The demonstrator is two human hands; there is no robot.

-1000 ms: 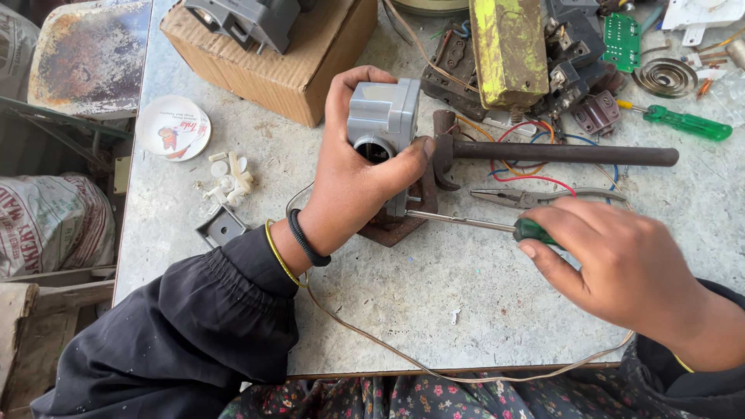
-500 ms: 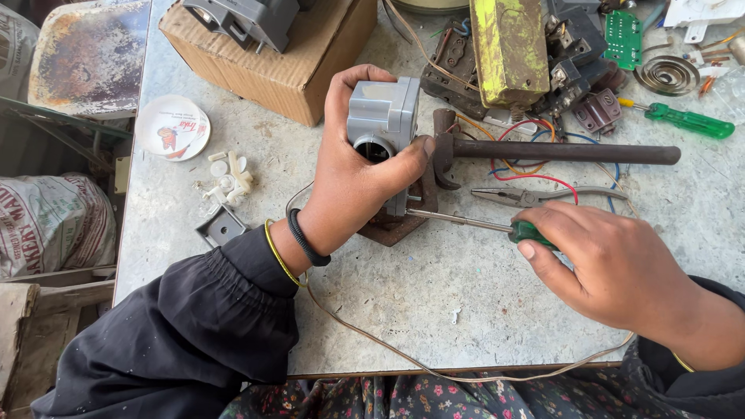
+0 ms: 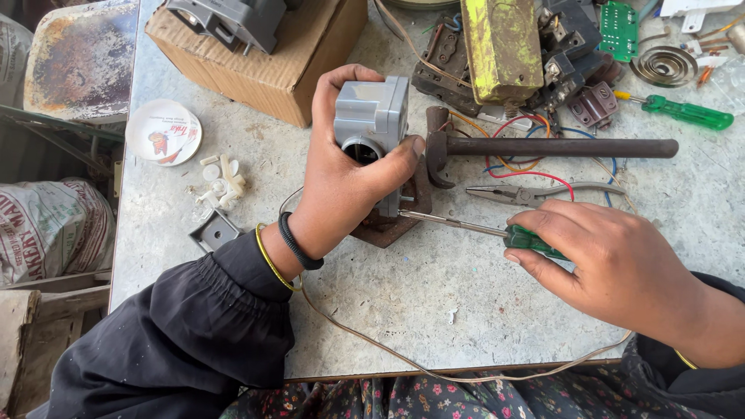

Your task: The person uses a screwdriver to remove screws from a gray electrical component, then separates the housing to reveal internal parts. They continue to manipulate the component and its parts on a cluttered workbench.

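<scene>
— What have your hands got?

— My right hand (image 3: 621, 268) grips a green-handled screwdriver (image 3: 481, 230), its tip at the near corner of the grey plastic housing (image 3: 372, 132). My left hand (image 3: 345, 174) is clenched round that housing, mid-table (image 3: 434, 310).

— And beyond it?

— A hammer (image 3: 543, 147) just right of it, pliers (image 3: 535, 192) nearer, a cardboard box (image 3: 264, 70) far left.

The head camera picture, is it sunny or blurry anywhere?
In the head view, the light is bright and even daylight on the grey table; the left hand casts only a soft shadow beside the grey plastic box. The right hand and its green-handled screwdriver look sharp, with no blur. No strong glare shows on the table.
</scene>
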